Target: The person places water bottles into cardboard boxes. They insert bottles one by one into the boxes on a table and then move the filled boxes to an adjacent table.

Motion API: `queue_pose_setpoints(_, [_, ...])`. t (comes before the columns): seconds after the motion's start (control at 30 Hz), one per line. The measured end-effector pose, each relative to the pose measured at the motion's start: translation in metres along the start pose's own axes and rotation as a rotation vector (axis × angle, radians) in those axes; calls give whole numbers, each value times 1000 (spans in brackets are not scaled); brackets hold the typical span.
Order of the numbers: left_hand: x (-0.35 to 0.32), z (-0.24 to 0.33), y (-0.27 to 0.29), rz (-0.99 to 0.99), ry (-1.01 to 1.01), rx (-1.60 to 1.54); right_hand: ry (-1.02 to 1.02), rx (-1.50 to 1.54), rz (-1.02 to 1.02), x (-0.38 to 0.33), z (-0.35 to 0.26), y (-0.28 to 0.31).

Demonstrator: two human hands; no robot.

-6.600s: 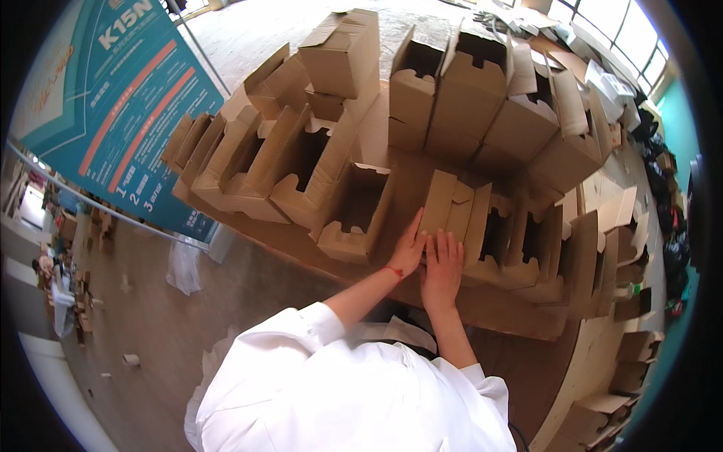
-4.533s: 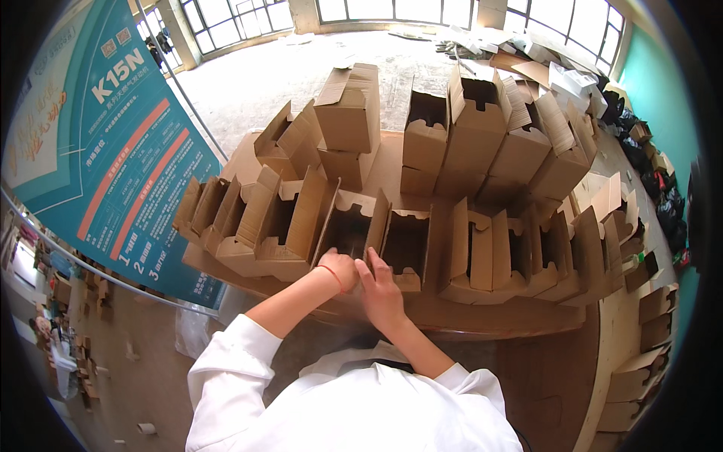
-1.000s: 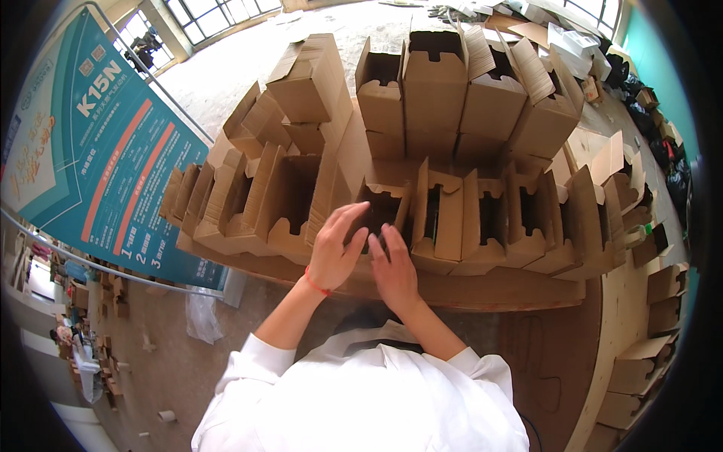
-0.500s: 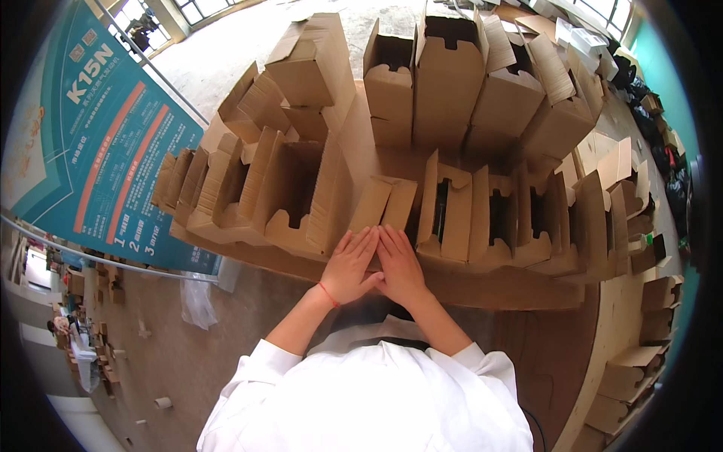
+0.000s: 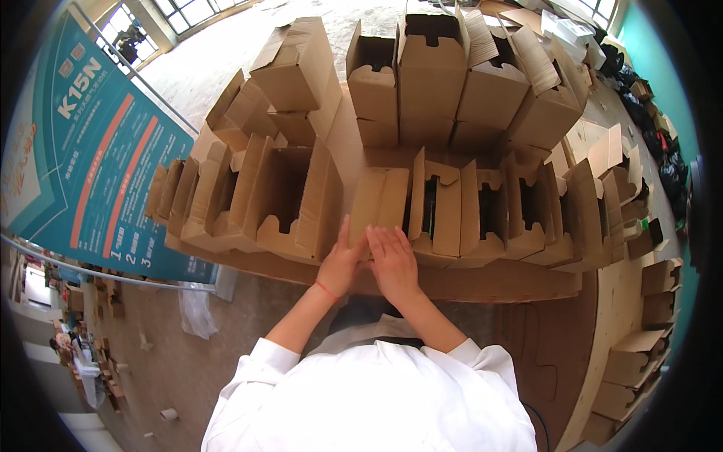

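Observation:
A small brown cardboard box with its top flaps folded flat stands at the near edge of the table, straight in front of me. My right hand lies with fingers outstretched on the near end of its top. At the near left corner of the same box, my left hand has its fingers extended, the index finger pointing up along the side. The two hands meet at the thumbs. Just right of the box, an open carton shows something dark inside. A wider open carton stands to the left.
More open cartons line the table's near right, and taller ones stand behind. A stacked carton rises at the far left. Beside the table is a blue banner stand. Several cartons sit along the right side.
The box's top flaps had a dark gap between them and now lie closed together. My left hand has slid to the box's left corner; the right hand has turned slightly leftward.

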State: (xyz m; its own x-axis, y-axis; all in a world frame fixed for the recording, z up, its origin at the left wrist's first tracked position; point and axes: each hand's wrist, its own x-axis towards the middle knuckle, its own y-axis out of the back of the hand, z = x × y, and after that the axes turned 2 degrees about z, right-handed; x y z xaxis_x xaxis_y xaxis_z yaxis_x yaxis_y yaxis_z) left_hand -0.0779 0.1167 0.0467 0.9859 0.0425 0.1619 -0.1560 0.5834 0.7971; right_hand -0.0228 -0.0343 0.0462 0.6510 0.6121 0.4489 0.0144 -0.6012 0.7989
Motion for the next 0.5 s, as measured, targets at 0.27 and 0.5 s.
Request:
queue_pose_setpoints(0.27, [15,-5,-32,97,23,155,-73,-7,-23,12,-2,-11])
queue_pose_setpoints(0.5, [-10,8,6,206,-108,140,-87,10,-80,15,-12,3])
